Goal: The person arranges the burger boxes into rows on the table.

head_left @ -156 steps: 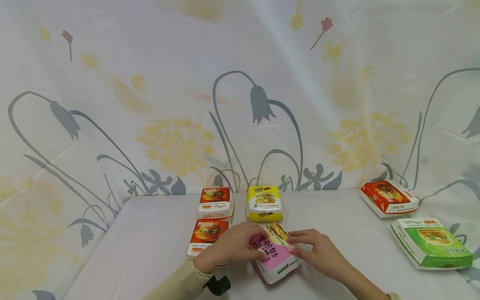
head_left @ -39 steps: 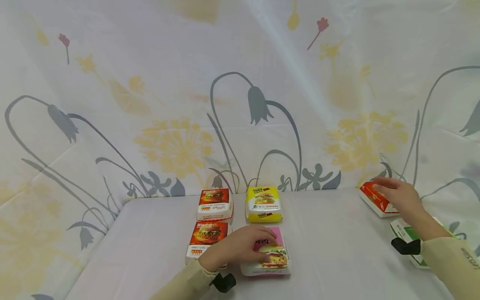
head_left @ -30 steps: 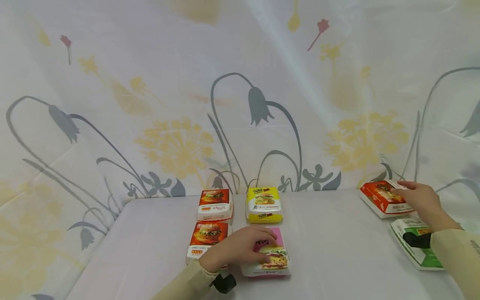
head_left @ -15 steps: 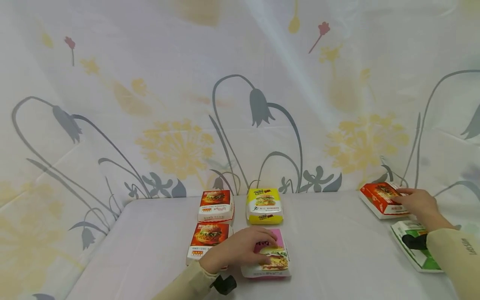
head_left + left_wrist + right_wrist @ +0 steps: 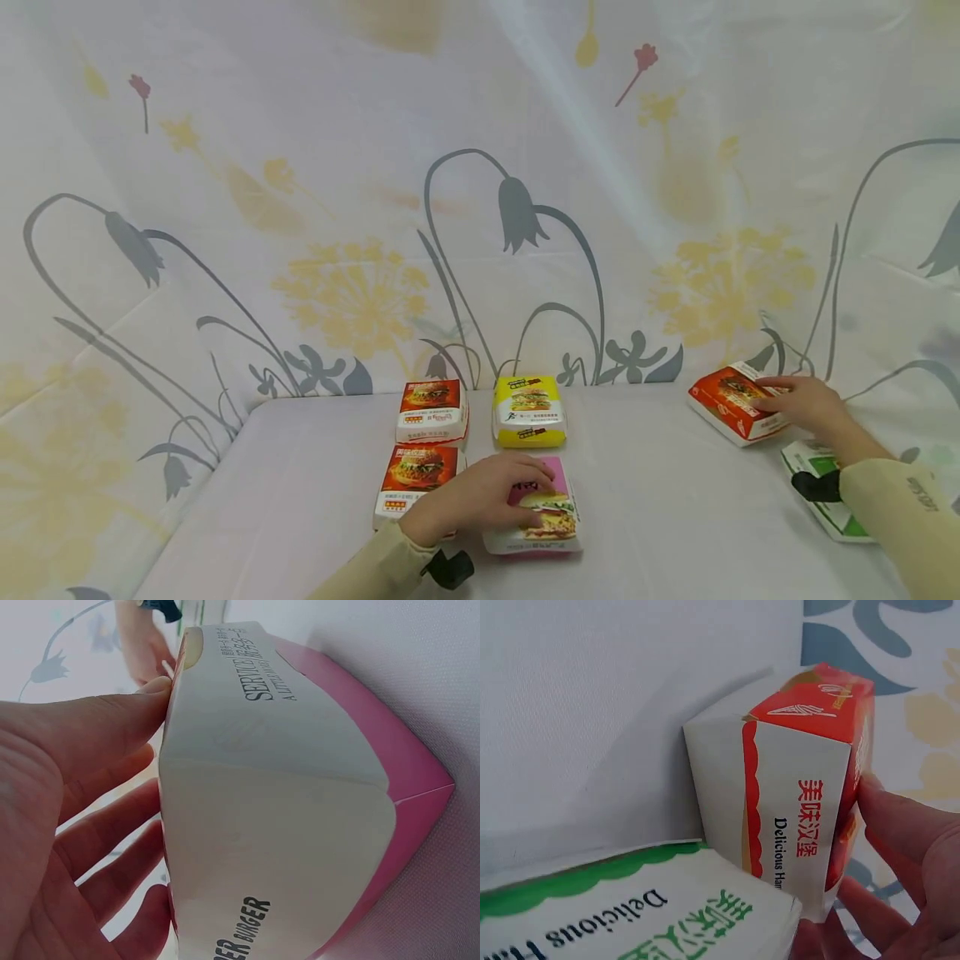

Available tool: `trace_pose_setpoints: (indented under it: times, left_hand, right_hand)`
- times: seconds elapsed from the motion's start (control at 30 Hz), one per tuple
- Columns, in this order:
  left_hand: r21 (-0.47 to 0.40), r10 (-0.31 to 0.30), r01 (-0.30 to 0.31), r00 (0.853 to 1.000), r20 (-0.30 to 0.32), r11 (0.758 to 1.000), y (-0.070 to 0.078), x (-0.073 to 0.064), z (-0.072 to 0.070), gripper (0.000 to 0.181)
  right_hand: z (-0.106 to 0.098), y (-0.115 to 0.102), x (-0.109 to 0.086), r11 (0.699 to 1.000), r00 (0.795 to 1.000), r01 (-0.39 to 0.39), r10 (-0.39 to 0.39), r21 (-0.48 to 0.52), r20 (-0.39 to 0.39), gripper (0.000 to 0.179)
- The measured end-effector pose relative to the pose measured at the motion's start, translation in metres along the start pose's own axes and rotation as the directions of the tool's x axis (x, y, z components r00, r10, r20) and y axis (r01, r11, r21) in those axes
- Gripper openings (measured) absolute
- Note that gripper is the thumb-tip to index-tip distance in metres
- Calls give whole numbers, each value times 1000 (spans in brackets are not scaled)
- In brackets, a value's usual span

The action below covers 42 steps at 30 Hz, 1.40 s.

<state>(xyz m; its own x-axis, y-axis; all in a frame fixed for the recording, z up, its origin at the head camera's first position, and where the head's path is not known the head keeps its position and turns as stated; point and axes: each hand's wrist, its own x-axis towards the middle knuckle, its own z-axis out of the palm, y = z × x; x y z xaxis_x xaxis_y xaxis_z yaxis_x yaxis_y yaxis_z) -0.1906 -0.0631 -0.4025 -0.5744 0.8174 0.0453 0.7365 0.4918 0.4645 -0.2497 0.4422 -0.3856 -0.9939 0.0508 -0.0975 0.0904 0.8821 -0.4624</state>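
At the near edge of the white cloth-covered surface (image 5: 660, 500), the left hand (image 5: 491, 492) rests on a pink-and-white card burger box (image 5: 555, 521); its fingers are spread and loosely bent over the lid, touching rather than clamping. Just left of that box, partly behind the wrist, lies a red-and-white card box with a burger picture (image 5: 420, 471).

Level with these, well off to the right, sits a green-and-white card box (image 5: 660, 915), partly hidden by the right forearm and untouched by the fingers. Slightly farther back, the right hand (image 5: 813, 408) grips a second red-and-white card box (image 5: 731, 402), thumb and fingers closed on its right part. That box is turned askew; whether its base bears on the surface I cannot tell.

Behind the near pair, a third red-and-white box (image 5: 431, 408) and a yellow-and-white card box (image 5: 528, 408) stand side by side with a gap between. Four boxes thus look already set out two by two; the held one and the green one, both outside that group, seem left. Beyond hangs a pale flower-printed fabric backdrop (image 5: 480, 100).
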Motion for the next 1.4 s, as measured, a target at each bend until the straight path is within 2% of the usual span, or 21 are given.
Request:
trace_pose_setpoints:
  times: [0.2, 0.5, 0.73, 1.0, 1.17, 1.3, 1.4]
  left_hand:
    - [0, 0, 0, 1000, 5, 1000, -1, 1, 1, 38]
    - [9, -12, 12, 1000, 8, 1000, -2, 1, -1, 38]
    - [11, -22, 22, 1000, 16, 1000, -2, 2, -3, 38]
    - [-11, -29, 29, 999, 36, 1000, -1, 2, -6, 41]
    - [-17, 1, 0, 999, 43, 1000, -2, 2, -9, 40]
    - [-60, 10, -7, 999, 43, 998, -5, 8, -12, 42]
    - [-126, 9, -6, 1000, 26, 992, -5, 18, -17, 39]
  right_hand:
    - [14, -17, -1, 997, 1000, -8, 6, 75, 20, 74]
    - [40, -44, -1, 992, 994, 103, -101, 75, -31, 68]
    - [59, -72, -9, 989, 994, 108, -105, 100, -28, 63]
    - [83, -94, -20, 983, 985, 153, -143, 104, -93, 59]
    - [95, -101, -19, 979, 979, 171, -157, 108, -127, 57]
    - [100, -107, -18, 979, 976, 174, -157, 106, -152, 56]
    - [103, -110, -16, 979, 974, 173, -154, 106, -169, 55]
